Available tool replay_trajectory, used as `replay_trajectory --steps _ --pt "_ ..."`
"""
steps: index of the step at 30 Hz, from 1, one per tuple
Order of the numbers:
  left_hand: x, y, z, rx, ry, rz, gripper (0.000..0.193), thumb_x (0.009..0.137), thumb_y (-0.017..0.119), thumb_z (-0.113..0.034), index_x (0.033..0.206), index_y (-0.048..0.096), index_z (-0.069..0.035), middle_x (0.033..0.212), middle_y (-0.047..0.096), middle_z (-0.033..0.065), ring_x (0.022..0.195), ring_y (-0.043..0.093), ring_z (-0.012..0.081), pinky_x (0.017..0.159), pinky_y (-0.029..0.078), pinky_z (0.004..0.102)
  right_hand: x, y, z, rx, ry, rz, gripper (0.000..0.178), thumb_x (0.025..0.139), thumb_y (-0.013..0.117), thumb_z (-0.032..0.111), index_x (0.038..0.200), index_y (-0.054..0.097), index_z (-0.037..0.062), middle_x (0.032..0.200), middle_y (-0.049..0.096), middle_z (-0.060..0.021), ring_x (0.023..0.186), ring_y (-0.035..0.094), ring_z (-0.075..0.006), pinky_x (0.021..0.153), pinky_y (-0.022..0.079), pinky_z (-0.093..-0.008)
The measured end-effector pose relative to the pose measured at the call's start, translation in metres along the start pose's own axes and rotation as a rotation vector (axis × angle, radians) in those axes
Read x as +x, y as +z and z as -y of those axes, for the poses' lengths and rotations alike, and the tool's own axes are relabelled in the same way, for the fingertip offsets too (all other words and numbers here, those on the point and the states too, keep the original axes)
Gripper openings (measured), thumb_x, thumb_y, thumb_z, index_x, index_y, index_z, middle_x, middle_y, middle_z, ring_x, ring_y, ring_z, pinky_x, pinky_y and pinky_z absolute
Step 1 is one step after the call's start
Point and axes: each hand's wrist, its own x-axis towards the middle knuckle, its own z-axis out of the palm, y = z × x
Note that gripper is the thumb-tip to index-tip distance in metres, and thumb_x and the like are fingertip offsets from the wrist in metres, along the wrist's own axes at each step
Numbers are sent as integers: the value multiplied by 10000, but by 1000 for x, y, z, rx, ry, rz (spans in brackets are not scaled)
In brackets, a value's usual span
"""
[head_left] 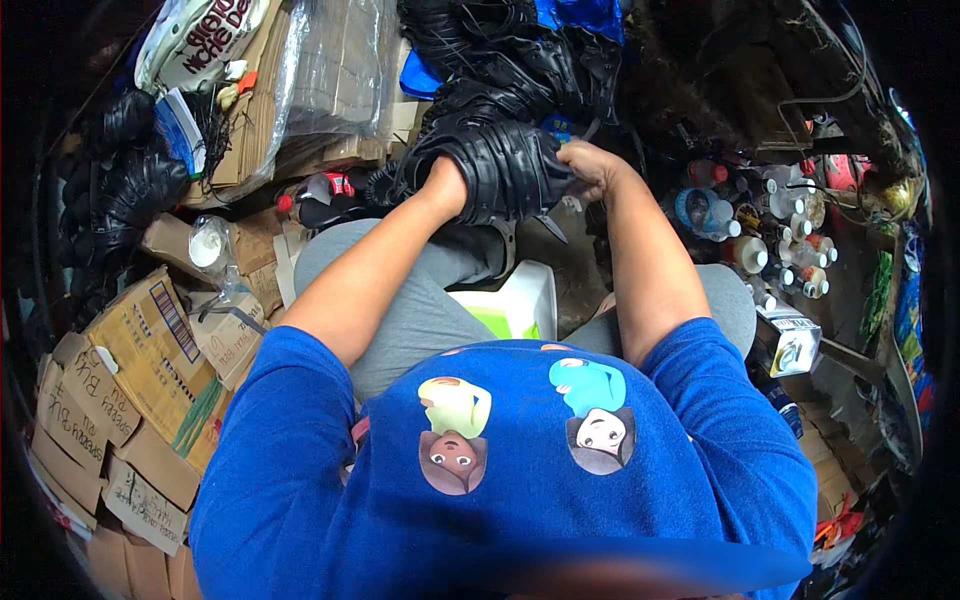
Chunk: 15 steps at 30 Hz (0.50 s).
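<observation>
A stack of black, shiny shoe uppers point(515, 172), nested one in another, is held up above my knees. My left hand point(447, 188) reaches into its left end; the fingers are hidden inside, and the stack rests around them. At the right end, my right hand point(590, 168) is closed with its thumb and fingers against the edge of the uppers. Below that hand a grey pointed piece point(552, 228) sticks out; I cannot tell whether it is held. More black uppers point(530, 75) lie heaped just beyond.
Plastic-wrapped flat cardboard point(335, 75) lies at the far left, with marked cardboard boxes point(150, 345) nearer. A bottle with a red cap point(318, 188) lies by my left knee. Several plastic bottles point(745, 252) stand at the right. A white and green container point(525, 300) is between my legs.
</observation>
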Motion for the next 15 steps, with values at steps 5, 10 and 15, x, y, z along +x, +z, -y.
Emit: replay_trajectory --steps 5,10,15 --pt "8 -14 2 -87 12 68 312 835 491 -286 1055 586 -87 1120 577 94 993 540 197 910 390 300 -3 12 -8 -16 16 40 365 701 515 -47 1058 571 9 973 623 -104 816 628 -179 723 514 -316" --pt "22 -16 -8 -191 23 122 313 834 492 -295 1046 588 -86 1106 583 95 978 547 198 899 399 303 -9 18 -12 256 -247 233 833 694 401 -176 1402 200 214 1215 495 -117 1008 561 -194 878 457 -342" --pt "40 -18 -11 -290 25 188 315 833 492 -304 1036 591 -84 1093 589 95 964 554 200 887 408 305 -10 26 -1 309 -258 23 708 710 411 -134 1361 302 123 1180 524 -123 971 583 -195 834 489 -332"
